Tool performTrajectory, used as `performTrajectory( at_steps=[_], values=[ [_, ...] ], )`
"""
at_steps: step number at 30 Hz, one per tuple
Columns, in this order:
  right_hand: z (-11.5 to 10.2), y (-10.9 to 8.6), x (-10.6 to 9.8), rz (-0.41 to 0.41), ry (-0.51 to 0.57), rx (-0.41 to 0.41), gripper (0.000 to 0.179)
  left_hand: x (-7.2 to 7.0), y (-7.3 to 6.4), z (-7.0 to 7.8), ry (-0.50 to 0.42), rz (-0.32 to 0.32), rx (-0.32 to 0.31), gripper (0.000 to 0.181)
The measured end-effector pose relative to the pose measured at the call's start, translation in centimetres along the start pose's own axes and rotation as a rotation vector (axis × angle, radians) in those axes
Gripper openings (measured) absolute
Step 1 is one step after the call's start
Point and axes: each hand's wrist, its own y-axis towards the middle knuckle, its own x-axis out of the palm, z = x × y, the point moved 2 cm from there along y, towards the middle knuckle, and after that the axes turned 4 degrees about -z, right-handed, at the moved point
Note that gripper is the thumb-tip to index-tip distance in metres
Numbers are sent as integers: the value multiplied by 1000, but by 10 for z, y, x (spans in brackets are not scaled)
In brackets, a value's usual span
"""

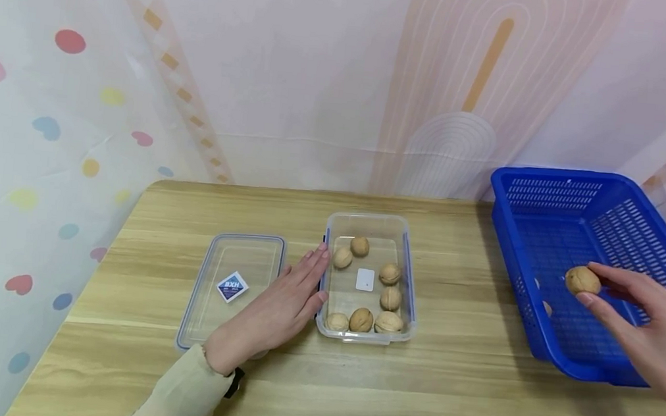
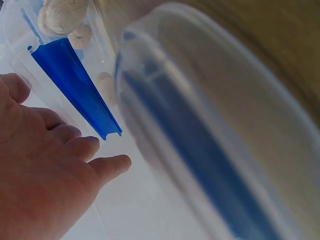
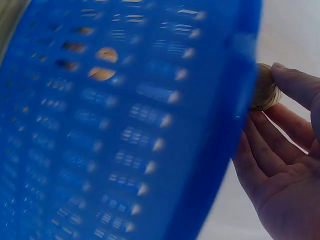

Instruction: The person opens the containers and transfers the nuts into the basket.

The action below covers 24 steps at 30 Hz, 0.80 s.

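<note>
A walnut (image 1: 582,281) is pinched between the thumb and fingers of my right hand (image 1: 650,321), over the blue plastic basket (image 1: 557,368). In the right wrist view the same walnut (image 3: 265,89) shows past the basket's rim, partly hidden by it. My left hand (image 1: 279,309) lies with straight fingers against the left side of a clear plastic container (image 1: 367,222). Several walnuts (image 1: 361,319) sit inside that container, mostly along its right and near sides, around a small white label (image 1: 365,279). A blue side clip (image 2: 75,87) hangs near my left fingers in the left wrist view.
Left of the container lies its clear lid (image 1: 246,247) with a diamond-shaped sticker (image 1: 233,287), partly under my left forearm. Low in the basket, a walnut (image 1: 547,308) shows beside the left wall. A patterned curtain (image 1: 320,88) hangs behind the wooden table (image 1: 442,389).
</note>
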Motion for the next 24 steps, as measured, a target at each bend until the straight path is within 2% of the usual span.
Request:
performTrajectory(
  at_steps=[4,10,17,24],
  values=[
    [9,3,1,-68,-91,21,43,0,1,0,2,5,6,64],
    [20,6,6,-146,-152,15,44,0,0,0,1,11,5,64],
    [32,9,13,-237,-167,15,45,0,0,1,1,9,2,64],
    [35,14,18,-313,-170,11,43,-1,1,1,4,11,4,64]
  ],
)
